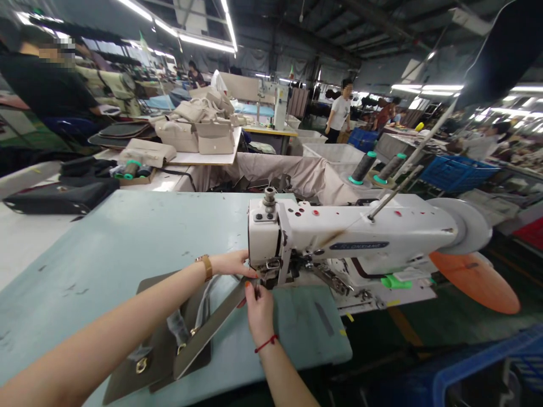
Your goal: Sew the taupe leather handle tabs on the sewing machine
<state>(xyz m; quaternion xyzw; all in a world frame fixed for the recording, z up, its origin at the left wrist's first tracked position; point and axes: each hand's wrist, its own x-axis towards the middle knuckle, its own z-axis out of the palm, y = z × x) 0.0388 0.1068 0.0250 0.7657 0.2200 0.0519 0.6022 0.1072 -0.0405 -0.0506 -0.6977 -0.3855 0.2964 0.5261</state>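
A broad pale-green desk (106, 237), its matte top scuffed and flecked, carries a white enamelled sewing machine (352, 232) whose long arm bears a dark blue nameplate, its lettering too blurred to read with certainty. Flat on the desk in front of the machine lies a grey-brown bag panel (169, 350) of smooth, leather-like material, with pale straps and brass rings; its stiff, straight upper edge rises into the needle area. The left hand (231, 263), gold watch at the wrist, rests fingers on that edge beside the machine head. The right hand (258, 308), red cord at the wrist, pinches the edge below the needle.
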